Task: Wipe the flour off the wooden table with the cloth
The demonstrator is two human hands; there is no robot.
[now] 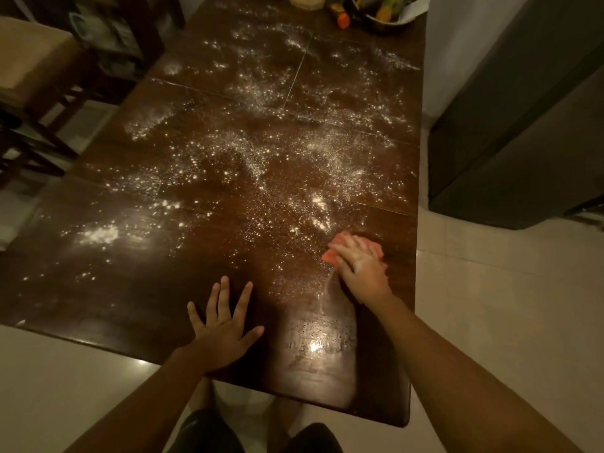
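Note:
A dark wooden table (137,308) fills the view, with white flour (248,152) scattered over most of its top. My right hand (361,266) lies flat on a pink cloth (330,255) near the table's right side, pressing it down with straight fingers. A damp, flour-free streak (322,335) runs from the cloth back toward the near edge. My left hand (224,325) rests flat on the table near the front edge, fingers spread, holding nothing.
A bowl of fruit and vegetables (380,11) stands at the far right end of the table. A cushioned chair (29,60) stands to the left. A tall dark appliance (523,125) stands close on the right. Pale tiled floor (506,305) surrounds the table.

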